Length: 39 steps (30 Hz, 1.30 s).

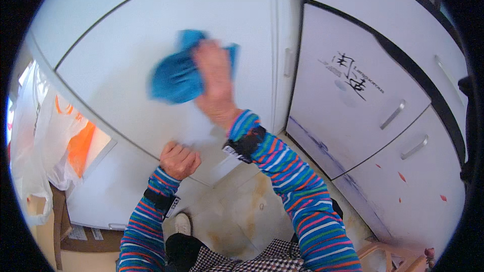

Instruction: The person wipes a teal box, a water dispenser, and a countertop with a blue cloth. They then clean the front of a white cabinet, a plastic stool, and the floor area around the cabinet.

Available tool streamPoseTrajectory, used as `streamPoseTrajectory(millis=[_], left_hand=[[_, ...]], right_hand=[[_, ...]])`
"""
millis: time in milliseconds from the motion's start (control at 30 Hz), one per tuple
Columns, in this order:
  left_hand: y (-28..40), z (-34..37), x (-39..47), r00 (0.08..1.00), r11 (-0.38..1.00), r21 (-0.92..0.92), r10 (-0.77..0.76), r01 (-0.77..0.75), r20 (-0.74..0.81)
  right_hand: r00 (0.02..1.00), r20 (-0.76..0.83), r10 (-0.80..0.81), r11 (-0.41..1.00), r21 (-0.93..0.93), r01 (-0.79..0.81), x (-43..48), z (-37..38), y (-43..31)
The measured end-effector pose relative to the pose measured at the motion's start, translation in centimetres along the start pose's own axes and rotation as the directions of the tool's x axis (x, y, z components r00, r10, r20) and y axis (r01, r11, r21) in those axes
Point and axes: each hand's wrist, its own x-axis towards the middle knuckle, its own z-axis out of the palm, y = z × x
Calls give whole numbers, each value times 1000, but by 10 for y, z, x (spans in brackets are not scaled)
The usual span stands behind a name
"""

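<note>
Under my right hand (pixel 214 79), a blue cloth (pixel 176 77) lies bunched against a large white door panel (pixel 124 94), which looks like a refrigerator door. My fingers grip the cloth near its right side, and both hand and cloth are blurred. Lower down, my left hand (pixel 180 160) is curled into a fist beside the panel's lower part, and nothing shows in it. Whether that fist touches the panel, I cannot tell. Striped sleeves and black wrist straps cover both forearms.
White cabinet doors (pixel 351 94) with metal handles and dark writing stand at right. Plastic bags (pixel 45 132) hang at left above a brown cardboard box (pixel 92 242). Below are stained floor tiles (pixel 236 211), a shoe (pixel 183 223) and a wooden or plastic stool (pixel 382 253).
</note>
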Motion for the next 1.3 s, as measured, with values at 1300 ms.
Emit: streamPoseTrajectory(millis=[1300], left_hand=[[0,0,-3,997,999,-30,-41,39,-66]], right_hand=[[940,-330,90,980,-139,-143,221,-17,102]])
